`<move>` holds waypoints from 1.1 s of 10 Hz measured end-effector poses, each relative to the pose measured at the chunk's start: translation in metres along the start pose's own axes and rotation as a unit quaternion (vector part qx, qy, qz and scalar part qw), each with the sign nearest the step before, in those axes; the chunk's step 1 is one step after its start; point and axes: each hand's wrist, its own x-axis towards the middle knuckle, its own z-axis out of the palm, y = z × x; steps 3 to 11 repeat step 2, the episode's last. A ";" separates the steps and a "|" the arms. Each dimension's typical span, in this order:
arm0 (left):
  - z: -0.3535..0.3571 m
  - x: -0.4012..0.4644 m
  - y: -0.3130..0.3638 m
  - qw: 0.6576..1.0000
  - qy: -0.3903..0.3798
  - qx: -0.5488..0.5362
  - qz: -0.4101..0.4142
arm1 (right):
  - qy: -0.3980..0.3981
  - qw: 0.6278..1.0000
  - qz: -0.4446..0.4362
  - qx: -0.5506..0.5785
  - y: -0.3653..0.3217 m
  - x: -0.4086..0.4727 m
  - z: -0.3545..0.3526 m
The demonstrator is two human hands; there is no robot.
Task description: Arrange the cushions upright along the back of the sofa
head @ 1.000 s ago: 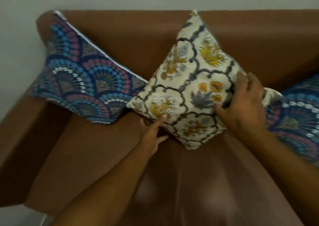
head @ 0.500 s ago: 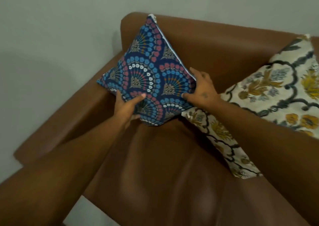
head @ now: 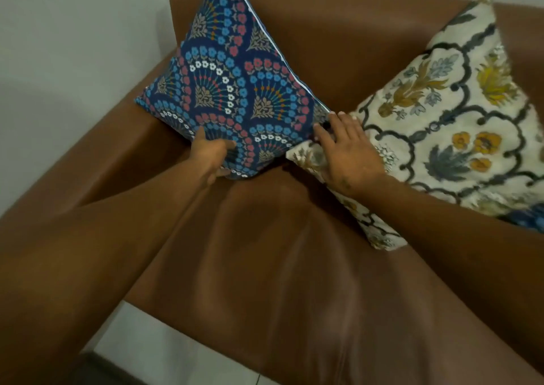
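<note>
— Two cushions show fully, yes? Where is the blue one?

— Blue patterned cushion (head: 232,90) stands on one corner in the sofa's (head: 265,267) left back corner, leaning against the backrest and the brown armrest (head: 117,149).

— And the hands on it?

— Left hand (head: 210,156) pinches its bottom corner, thumb on the front face and fingers curled underneath. Right hand (head: 348,149) lies mostly flat, fingers spread and extended, tips touching the blue cushion's right corner; it grips nothing that I can tell.

— The cream one?

— Cream floral cushion (head: 441,114) leans just beside it to the right, also on a point, its left corner tucked under the right palm. Another blue cushion's edge (head: 527,220) peeks out at the far right.

— Beyond that?

— Pale wall (head: 73,31) behind, light floor (head: 164,355) below the seat.
</note>
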 end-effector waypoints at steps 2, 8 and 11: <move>0.063 -0.113 -0.040 0.985 -0.139 0.090 -0.039 | -0.049 0.991 0.084 -0.089 0.041 -0.127 -0.008; 0.063 -0.113 -0.040 0.985 -0.139 0.090 -0.039 | -0.049 0.991 0.084 -0.089 0.041 -0.127 -0.008; 0.063 -0.113 -0.040 0.985 -0.139 0.090 -0.039 | -0.049 0.991 0.084 -0.089 0.041 -0.127 -0.008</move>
